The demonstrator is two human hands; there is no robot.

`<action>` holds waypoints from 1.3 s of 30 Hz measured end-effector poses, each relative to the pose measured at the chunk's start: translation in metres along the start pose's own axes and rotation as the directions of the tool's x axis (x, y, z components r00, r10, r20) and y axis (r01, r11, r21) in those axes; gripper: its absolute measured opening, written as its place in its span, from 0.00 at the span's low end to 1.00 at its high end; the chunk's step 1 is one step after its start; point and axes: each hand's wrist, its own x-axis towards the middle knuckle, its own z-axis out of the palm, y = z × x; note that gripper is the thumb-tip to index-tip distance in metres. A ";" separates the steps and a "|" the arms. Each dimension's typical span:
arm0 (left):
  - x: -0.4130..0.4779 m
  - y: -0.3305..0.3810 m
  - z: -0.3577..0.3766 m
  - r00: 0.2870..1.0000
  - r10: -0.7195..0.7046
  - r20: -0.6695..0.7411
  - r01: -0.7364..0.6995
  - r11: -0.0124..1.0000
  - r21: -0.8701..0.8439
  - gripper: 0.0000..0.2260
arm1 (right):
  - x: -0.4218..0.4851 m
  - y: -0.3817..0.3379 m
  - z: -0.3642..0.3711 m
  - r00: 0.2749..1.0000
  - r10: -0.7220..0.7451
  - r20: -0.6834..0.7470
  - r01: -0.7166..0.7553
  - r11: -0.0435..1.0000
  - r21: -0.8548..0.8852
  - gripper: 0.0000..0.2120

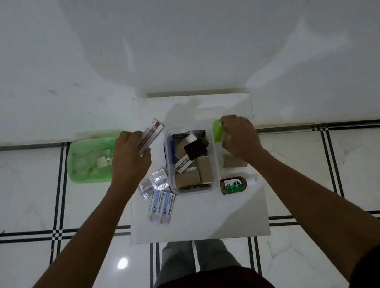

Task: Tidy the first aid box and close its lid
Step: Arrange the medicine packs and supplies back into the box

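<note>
A clear plastic first aid box [215,162] stands open in the middle of a small white table [200,223]. Inside lie brown bandage rolls, a dark blister strip and an ointment carton. My left hand [130,159] is left of the box and grips a long white ointment carton [151,134]. My right hand [240,135] is right of the box, closed on a green-capped clear container [217,130]. I see no lid.
Left of the box lie foil blister packs [155,183] and antiseptic bandage packets [161,206]. A brown Dettol bottle [234,185] lies at the box's front right, a brown roll [230,160] beside it. A green bag [89,161] sits on the tiled floor, left.
</note>
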 end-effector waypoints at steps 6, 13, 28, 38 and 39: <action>-0.049 0.036 -0.010 0.912 0.379 0.155 -0.391 0.919 0.055 0.16 | -0.018 -0.017 -0.041 0.944 0.017 -0.328 0.014 0.996 0.092 0.26; -0.066 0.053 0.030 0.804 0.446 0.392 -0.542 0.822 0.177 0.17 | -0.024 -0.063 -0.062 0.986 -0.113 -0.118 0.147 0.931 0.334 0.30; -0.054 0.055 0.032 0.795 0.324 0.513 -0.456 0.876 0.154 0.10 | -0.024 -0.090 -0.002 0.938 -0.157 0.309 0.151 0.988 0.044 0.25; -0.096 0.001 0.008 0.959 0.261 0.110 -0.249 0.963 -0.107 0.11 | -0.054 -0.079 0.012 0.928 -0.274 0.253 0.237 0.957 0.166 0.26; -0.098 -0.005 0.010 0.976 0.189 0.103 -0.177 0.977 -0.116 0.10 | -0.054 -0.078 0.014 0.930 -0.276 0.243 0.238 0.955 0.176 0.26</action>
